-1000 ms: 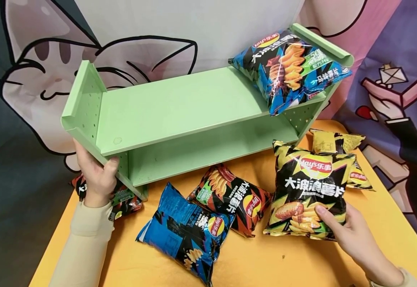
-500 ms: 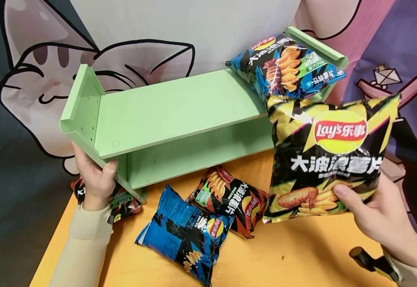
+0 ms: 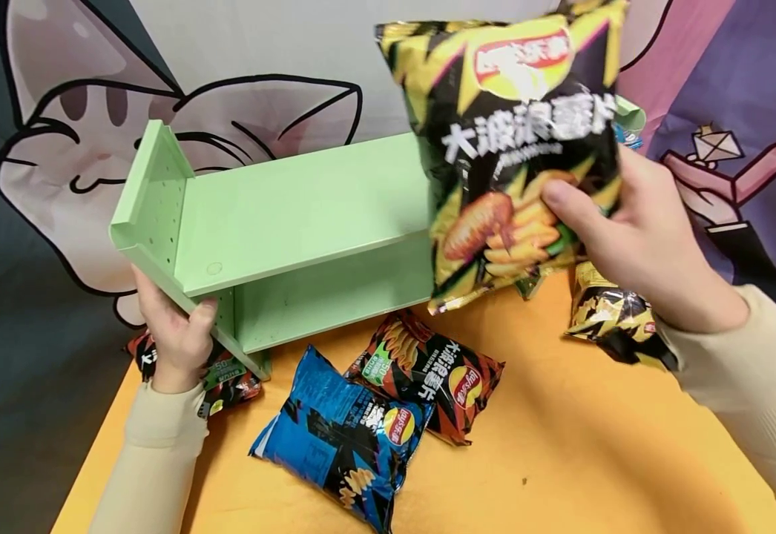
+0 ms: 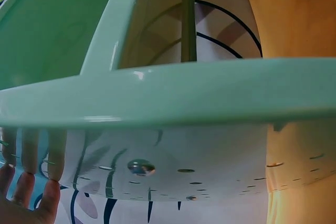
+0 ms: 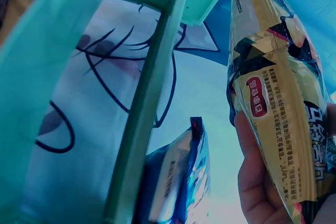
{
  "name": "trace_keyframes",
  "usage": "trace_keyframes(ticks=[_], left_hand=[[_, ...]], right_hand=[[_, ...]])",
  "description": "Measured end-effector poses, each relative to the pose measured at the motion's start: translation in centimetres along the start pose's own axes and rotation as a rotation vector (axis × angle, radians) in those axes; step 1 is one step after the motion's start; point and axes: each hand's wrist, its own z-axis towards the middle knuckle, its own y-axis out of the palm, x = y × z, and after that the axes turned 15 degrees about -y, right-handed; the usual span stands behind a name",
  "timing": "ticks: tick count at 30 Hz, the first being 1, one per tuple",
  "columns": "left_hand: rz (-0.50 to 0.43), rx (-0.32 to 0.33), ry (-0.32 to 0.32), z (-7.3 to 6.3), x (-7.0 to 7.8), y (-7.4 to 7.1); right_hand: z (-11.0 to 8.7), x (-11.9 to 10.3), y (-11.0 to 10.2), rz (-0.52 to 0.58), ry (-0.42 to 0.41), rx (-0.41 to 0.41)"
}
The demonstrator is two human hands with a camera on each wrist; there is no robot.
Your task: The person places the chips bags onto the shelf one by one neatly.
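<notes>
My right hand (image 3: 651,237) holds a black-and-yellow chip bag (image 3: 518,174) in the air, thumb across its front and fingers behind. It overlaps the right end of the pale green two-tier shelf (image 3: 301,211) in the head view. A blue chip bag (image 5: 178,179) on the upper tier is mostly hidden behind it, but shows in the right wrist view. At the left, my left hand (image 3: 177,337) grips the shelf's side panel, thumb over the front edge. In the left wrist view its fingertips (image 4: 51,195) touch the panel's outer face.
On the orange tabletop (image 3: 561,460), a blue chip bag (image 3: 341,445) overlaps a red-and-black one (image 3: 438,374) before the shelf. Another red-and-black bag (image 3: 228,378) lies near the left wrist. A black-and-yellow bag (image 3: 608,308) lies at right, partly behind the right forearm.
My right hand has lifted the black-and-yellow chip bag off the table area, then carried it up and left in front of the shelf's right end. The left hand stays on the side panel.
</notes>
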Motion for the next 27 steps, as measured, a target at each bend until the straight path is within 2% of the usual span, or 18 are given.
trace_keyframes(ticks=[6, 12, 15, 20, 25, 27], left_hand=[[-0.006, -0.001, 0.022, 0.1, -0.2, 0.0], [0.000, -0.004, 0.026, 0.1, -0.3, -0.1], [-0.007, -0.006, 0.031, 0.1, -0.3, 0.0], [-0.019, -0.004, 0.036, 0.1, -0.4, 0.1], [-0.012, -0.005, 0.027, 0.0, -0.4, 0.0], [-0.010, -0.004, 0.023, 0.0, -0.4, 0.0]], right_hand=[[5.0, 0.0, 2.2, -0.030, -0.019, -0.109], [8.3, 0.9, 4.6, -0.137, -0.013, -0.199], [9.0, 1.5, 5.7, -0.195, -0.021, -0.258], [9.2, 2.1, 7.6, -0.283, 0.025, -0.356], [9.0, 2.2, 9.1, -0.362, 0.080, -0.393], [8.8, 2.3, 9.5, -0.420, 0.074, -0.414]])
